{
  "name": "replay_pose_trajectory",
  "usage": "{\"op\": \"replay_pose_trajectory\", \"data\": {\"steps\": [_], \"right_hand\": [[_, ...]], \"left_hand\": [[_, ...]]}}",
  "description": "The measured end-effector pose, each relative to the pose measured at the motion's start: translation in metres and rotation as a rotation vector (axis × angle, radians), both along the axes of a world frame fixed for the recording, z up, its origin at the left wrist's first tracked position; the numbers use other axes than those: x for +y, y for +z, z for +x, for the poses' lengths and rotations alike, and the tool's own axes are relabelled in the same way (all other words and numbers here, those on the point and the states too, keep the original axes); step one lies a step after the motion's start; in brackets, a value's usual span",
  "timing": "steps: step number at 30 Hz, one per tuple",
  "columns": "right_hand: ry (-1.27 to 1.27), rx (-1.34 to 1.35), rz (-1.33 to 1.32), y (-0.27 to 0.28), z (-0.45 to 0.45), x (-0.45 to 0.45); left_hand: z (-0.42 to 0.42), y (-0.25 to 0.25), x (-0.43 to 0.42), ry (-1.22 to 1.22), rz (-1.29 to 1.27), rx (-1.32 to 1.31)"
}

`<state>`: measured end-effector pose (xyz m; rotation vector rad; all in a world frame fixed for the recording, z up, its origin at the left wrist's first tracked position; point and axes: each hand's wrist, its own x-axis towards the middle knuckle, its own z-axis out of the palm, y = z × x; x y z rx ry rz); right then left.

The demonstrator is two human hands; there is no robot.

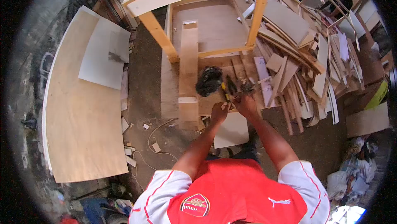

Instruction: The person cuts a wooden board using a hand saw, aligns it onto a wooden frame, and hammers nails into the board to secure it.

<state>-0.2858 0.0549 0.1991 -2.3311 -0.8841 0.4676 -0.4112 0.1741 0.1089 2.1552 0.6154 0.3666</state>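
Note:
My left hand [220,112] is closed in a pinch, low over a wooden board, and what is between its fingertips is too small to make out. Close beside it, my right hand [245,104] is closed too, fingers bent towards the left; what it grips is hidden. Just beyond the fingertips is a slim yellow-and-black tool [224,87], its kind unclear. A dark, pointed metal tool [231,85] lies to its right. Left of both tools sits a crumpled black plastic bag [209,81]. A pale panel [231,131] is below my wrists.
A wooden table frame [155,29] stands ahead. A long plank [189,66] with white end strips lies to the left of the bag. Offcuts [297,58] are heaped on the right. A large plywood sheet [89,116] lies far left, near a loose cable [151,135].

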Motion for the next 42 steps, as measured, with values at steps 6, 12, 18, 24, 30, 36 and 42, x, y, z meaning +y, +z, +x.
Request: {"op": "replay_pose_trajectory", "data": {"steps": [6, 12, 18, 24, 30, 36, 42], "right_hand": [[0.124, 0.069, -0.184, -0.039, -0.115, 0.107], [0.044, 0.131, -0.091, -0.046, -0.168, 0.16], [-0.038, 0.088, -0.109, -0.064, -0.175, 0.185], [-0.086, 0.119, -0.222, -0.079, -0.177, 0.202], [0.01, -0.058, -0.295, -0.141, -0.17, 0.224], [-0.112, -0.316, -0.107, -0.335, -0.147, 0.219], [-0.25, 0.036, -0.059, -0.181, -0.17, 0.222]], "left_hand": [[-0.118, -0.034, 0.096, 0.178, -0.291, 0.189], [-0.185, -0.02, 0.151, 0.178, -0.346, 0.199], [-0.203, 0.001, 0.189, 0.14, -0.331, 0.218], [-0.222, 0.018, 0.21, 0.148, -0.431, 0.271], [-0.227, -0.014, 0.263, 0.12, -0.369, 0.287], [-0.197, 0.011, 0.312, -0.049, -0.376, 0.411], [-0.183, -0.001, 0.361, -0.144, -0.383, 0.359]]}}
